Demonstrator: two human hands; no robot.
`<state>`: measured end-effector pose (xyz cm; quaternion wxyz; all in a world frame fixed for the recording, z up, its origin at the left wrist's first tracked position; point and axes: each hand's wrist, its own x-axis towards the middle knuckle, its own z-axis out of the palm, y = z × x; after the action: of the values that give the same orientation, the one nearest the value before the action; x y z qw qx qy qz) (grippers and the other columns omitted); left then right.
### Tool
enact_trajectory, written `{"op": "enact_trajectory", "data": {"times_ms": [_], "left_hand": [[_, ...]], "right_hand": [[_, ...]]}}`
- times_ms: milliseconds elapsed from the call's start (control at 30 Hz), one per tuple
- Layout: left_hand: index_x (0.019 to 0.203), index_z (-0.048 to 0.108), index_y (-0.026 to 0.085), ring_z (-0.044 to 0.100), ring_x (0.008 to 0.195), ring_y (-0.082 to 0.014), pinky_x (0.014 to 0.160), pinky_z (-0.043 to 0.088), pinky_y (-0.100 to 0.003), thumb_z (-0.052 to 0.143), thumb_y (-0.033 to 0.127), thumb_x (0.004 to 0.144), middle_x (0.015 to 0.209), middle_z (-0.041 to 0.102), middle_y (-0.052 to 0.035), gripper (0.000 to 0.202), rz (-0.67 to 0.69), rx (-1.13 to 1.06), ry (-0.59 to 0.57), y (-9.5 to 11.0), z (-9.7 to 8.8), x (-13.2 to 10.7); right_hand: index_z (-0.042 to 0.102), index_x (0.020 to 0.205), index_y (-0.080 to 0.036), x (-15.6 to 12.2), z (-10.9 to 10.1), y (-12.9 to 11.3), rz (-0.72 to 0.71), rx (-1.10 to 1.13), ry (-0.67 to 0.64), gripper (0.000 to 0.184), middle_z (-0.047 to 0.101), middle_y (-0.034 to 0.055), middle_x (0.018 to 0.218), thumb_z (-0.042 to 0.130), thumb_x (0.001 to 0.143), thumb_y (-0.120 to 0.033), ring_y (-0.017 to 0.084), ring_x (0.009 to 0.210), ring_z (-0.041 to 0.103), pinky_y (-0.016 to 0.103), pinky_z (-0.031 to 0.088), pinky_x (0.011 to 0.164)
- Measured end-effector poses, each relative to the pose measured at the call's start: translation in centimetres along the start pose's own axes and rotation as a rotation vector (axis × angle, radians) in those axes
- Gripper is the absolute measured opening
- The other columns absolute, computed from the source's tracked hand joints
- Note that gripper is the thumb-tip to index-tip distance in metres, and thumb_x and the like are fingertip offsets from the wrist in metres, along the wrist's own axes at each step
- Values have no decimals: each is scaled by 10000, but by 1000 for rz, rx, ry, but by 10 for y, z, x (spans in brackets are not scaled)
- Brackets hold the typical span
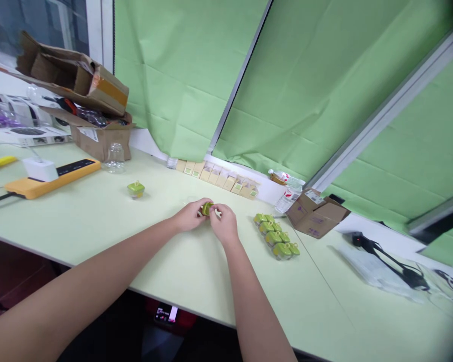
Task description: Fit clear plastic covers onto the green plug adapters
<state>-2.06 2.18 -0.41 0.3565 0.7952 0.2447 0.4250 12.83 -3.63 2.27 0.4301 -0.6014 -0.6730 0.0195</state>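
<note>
At the middle of the table my left hand [191, 215] has its fingers closed around a small green lid [206, 208]. The fingers of my right hand [224, 221] pinch the same lid from the other side and partly cover it. A bit of something pale shows by the right fingers, too small to name. Faint clear plastic [192, 200] lies just behind my left hand. Off to the left stands a small clear container with a green lid [136, 189]. On the right, several similar green-lidded containers [275, 236] are grouped in rows.
Several small beige boxes [219, 177] line the wall. Plastic bottles [287, 198] and a cardboard box [317, 213] stand back right, near a black cable [396, 266]. At left are a clear jar [115, 158], an orange power strip [60, 176] and open cardboard boxes [101, 141].
</note>
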Motion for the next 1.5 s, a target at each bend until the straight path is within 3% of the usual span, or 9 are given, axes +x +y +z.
{"op": "enact_trajectory", "data": {"times_ms": [267, 400, 533, 667, 1033, 1233, 1367, 1433, 1500], "left_hand": [[1283, 578, 219, 638, 835, -167, 771, 488, -271, 492, 146, 820, 1015, 700, -42, 476, 41, 215, 22, -1, 1, 1], [1270, 586, 208, 642, 795, -169, 731, 480, -266, 497, 145, 813, 961, 707, -42, 470, -1, 274, 59, -4, 1, 2], [930, 700, 193, 614, 702, -169, 673, 454, -264, 491, 162, 819, 804, 694, -32, 238, 13, 324, 27, -3, -4, 3], [731, 670, 184, 580, 664, -173, 664, 438, -270, 474, 159, 825, 709, 653, -38, 220, 28, 348, 1, -2, -7, 4], [690, 641, 189, 586, 706, -211, 703, 445, -303, 452, 110, 768, 731, 636, -71, 219, 18, 460, -38, -1, -5, 5], [648, 619, 190, 578, 676, -209, 678, 436, -306, 460, 88, 744, 699, 627, -63, 212, 7, 455, -7, 0, -3, 6], [761, 665, 199, 594, 696, -211, 652, 431, -294, 497, 101, 714, 755, 658, -53, 200, 20, 410, -16, 5, -4, 3], [996, 685, 217, 619, 756, -219, 659, 436, -284, 535, 109, 693, 844, 687, -47, 354, -5, 370, -10, 10, -5, 0], [1265, 591, 240, 637, 822, -232, 672, 442, -278, 571, 132, 687, 940, 701, -51, 588, -38, 342, -12, 15, -7, -3]], "right_hand": [[707, 827, -236, 2, 4, -2, 221, 127, -33, 158, 731, 3, 849, 580, 778, -317, 181, 809, 643, 294, 482, 765], [714, 830, -234, 2, 3, -4, 207, 101, -20, 163, 735, 13, 875, 588, 768, -316, 182, 818, 646, 295, 491, 771], [712, 848, -230, 3, 3, -5, 194, 110, 6, 179, 733, 22, 878, 579, 779, -327, 184, 815, 653, 298, 499, 765], [709, 846, -223, 3, 3, -5, 181, 104, -28, 168, 733, 27, 877, 589, 772, -313, 188, 815, 659, 306, 505, 776], [710, 775, -216, 1, 1, -3, 73, -8, -85, 123, 723, 33, 876, 590, 751, -226, 186, 808, 658, 299, 491, 767], [683, 713, -219, 0, 4, -3, 64, 46, -18, 91, 715, 20, 885, 594, 727, -203, 172, 826, 650, 294, 491, 803], [658, 666, -218, 0, 5, -3, 120, 101, -7, 60, 712, 16, 868, 609, 698, -232, 175, 834, 651, 288, 489, 808], [655, 667, -216, 1, 4, -3, 138, 114, -7, 56, 710, 16, 866, 611, 688, -243, 175, 836, 649, 286, 484, 811], [651, 668, -216, 0, 4, -4, 141, 108, -16, 59, 706, 14, 851, 608, 687, -252, 176, 829, 646, 288, 481, 809]]}}
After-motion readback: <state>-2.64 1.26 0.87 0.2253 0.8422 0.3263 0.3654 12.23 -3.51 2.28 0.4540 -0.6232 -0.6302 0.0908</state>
